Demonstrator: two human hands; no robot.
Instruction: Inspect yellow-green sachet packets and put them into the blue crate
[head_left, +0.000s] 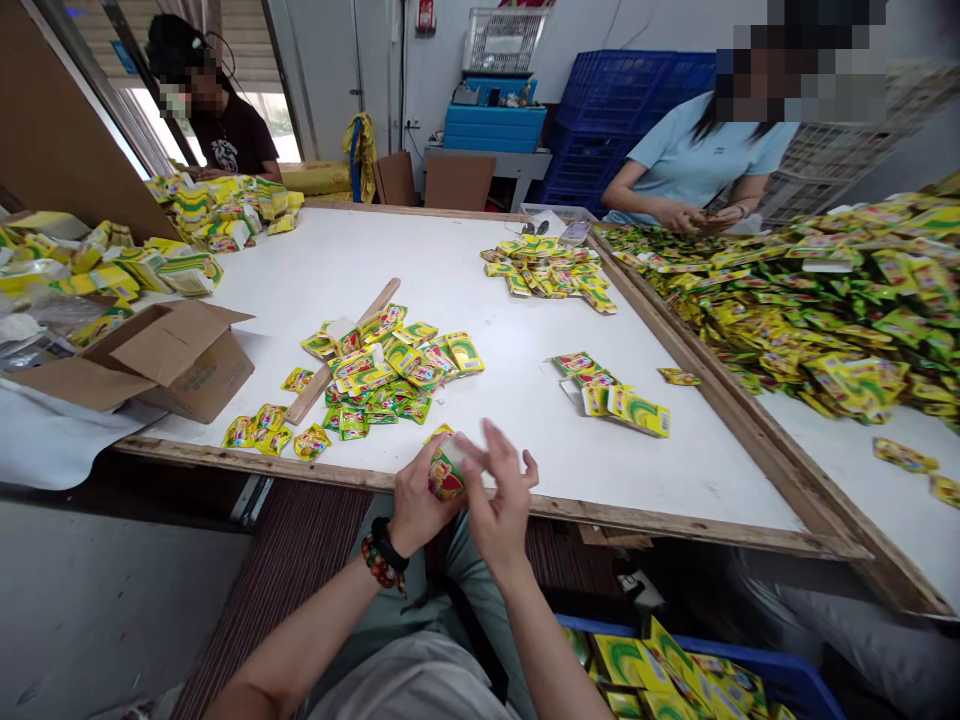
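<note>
My left hand [420, 505], with a black band and a beaded bracelet on its wrist, is shut around a folded yellow, green and red sachet strip [445, 474] over the table's near edge. My right hand [499, 490] is just beside it, its fingers apart, their tips at the top of the same strip. It does not seem to grip the strip. In front of my hands lies a loose heap of similar sachets [382, 375] on the white table [480, 270], partly over a wooden stick [341, 352].
More sachet piles lie on the table. A cardboard box [180, 360] stands at its left edge. Two co-workers [232, 130] [690, 170] sit beyond. A large sachet heap [810, 300] fills the neighbouring table on the right, and a blue crate [795, 680] of sachets sits below.
</note>
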